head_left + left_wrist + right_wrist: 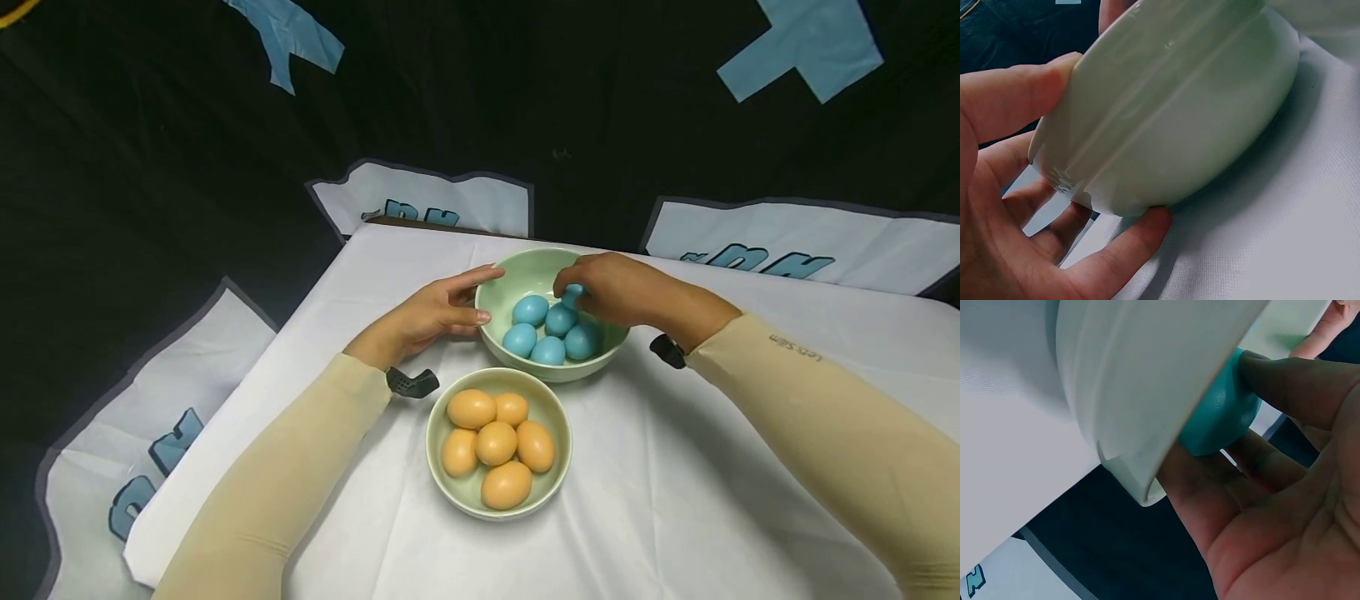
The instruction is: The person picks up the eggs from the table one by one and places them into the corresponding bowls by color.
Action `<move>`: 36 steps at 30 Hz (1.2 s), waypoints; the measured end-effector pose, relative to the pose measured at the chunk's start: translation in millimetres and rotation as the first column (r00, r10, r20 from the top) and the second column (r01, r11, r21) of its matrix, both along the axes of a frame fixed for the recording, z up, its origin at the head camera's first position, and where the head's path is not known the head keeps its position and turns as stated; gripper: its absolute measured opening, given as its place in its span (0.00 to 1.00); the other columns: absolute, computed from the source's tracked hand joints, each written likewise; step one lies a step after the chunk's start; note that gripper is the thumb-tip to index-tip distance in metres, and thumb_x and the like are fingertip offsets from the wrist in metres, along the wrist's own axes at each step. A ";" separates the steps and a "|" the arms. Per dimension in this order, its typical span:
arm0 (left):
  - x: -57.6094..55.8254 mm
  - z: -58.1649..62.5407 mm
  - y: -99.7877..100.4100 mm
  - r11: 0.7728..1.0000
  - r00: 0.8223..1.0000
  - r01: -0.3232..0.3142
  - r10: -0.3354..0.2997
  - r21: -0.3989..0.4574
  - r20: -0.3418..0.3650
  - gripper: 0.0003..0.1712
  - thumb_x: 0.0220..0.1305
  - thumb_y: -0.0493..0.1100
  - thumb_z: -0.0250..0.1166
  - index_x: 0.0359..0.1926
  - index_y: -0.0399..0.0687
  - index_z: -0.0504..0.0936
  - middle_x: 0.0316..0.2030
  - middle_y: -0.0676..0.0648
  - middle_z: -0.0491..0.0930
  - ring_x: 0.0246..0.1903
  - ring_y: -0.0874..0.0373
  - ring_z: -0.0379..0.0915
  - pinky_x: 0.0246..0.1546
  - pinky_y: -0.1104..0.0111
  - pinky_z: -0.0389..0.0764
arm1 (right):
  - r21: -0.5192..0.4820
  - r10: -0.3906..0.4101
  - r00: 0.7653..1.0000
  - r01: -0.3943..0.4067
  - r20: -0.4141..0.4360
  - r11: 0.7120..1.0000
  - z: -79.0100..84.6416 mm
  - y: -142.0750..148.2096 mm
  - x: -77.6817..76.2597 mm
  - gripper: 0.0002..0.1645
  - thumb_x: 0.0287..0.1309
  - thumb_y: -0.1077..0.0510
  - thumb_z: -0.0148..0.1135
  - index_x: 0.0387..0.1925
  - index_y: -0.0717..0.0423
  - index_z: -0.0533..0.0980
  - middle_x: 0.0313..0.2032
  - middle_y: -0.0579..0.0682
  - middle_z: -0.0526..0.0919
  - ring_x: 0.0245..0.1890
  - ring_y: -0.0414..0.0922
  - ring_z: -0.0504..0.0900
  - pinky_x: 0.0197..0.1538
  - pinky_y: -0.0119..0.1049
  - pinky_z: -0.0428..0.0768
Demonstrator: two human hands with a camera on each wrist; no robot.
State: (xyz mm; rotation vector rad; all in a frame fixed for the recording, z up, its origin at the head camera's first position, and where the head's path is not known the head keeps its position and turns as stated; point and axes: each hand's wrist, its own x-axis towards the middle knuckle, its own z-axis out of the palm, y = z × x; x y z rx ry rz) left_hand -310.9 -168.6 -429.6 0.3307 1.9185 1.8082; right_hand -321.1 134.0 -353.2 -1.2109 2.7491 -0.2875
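A pale green bowl [517, 271] holds several blue eggs [549, 351]. At its left side my left hand [431, 312] holds it, thumb and index finger at the rim; in the left wrist view one fingertip [1159, 217] touches low on the bowl's outer wall. Inside the bowl's right part, my right hand [626, 287] pinches a blue egg [1222, 409] between thumb and fingers. From the head, that egg is partly covered by the hand and sits just above the other eggs.
Nearer to me stands a second, smaller green bowl [442, 487] with several orange eggs [497, 443]. Both bowls stand on a white cloth-covered table [660, 533]. Dark curtains [562, 100] with pale blue tape hang behind the table's far edge.
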 end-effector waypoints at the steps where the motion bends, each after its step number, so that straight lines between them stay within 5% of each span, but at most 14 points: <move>1: -0.2 0.1 0.1 1.000 1.000 0.000 0.000 -0.001 -0.002 0.44 0.66 0.30 0.69 0.79 0.60 0.68 0.84 0.59 0.50 0.76 0.52 0.62 0.46 0.70 0.88 | 0.001 -0.004 1.000 0.004 0.000 1.000 -0.2 0.1 -0.6 0.15 0.66 0.69 0.65 0.51 0.54 0.84 0.48 0.56 0.87 0.48 0.52 0.84 0.59 0.50 0.84; 11: -0.9 -1.0 -0.5 1.000 1.000 0.000 0.000 -0.006 0.007 0.44 0.67 0.30 0.70 0.79 0.61 0.68 0.85 0.59 0.49 0.80 0.52 0.57 0.54 0.64 0.87 | 0.015 -0.042 0.999 0.041 0.021 0.999 -4.2 -0.5 -5.9 0.15 0.67 0.69 0.64 0.51 0.54 0.84 0.50 0.56 0.87 0.51 0.54 0.84 0.62 0.52 0.82; 36: -1.3 0.1 -0.6 1.000 1.000 0.016 -0.016 0.007 0.008 0.44 0.68 0.30 0.68 0.80 0.59 0.67 0.85 0.60 0.47 0.81 0.53 0.55 0.54 0.64 0.87 | 0.072 -0.093 0.995 0.089 0.048 0.993 -13.1 -5.3 -8.9 0.20 0.67 0.68 0.61 0.56 0.51 0.84 0.52 0.59 0.86 0.54 0.57 0.84 0.65 0.54 0.81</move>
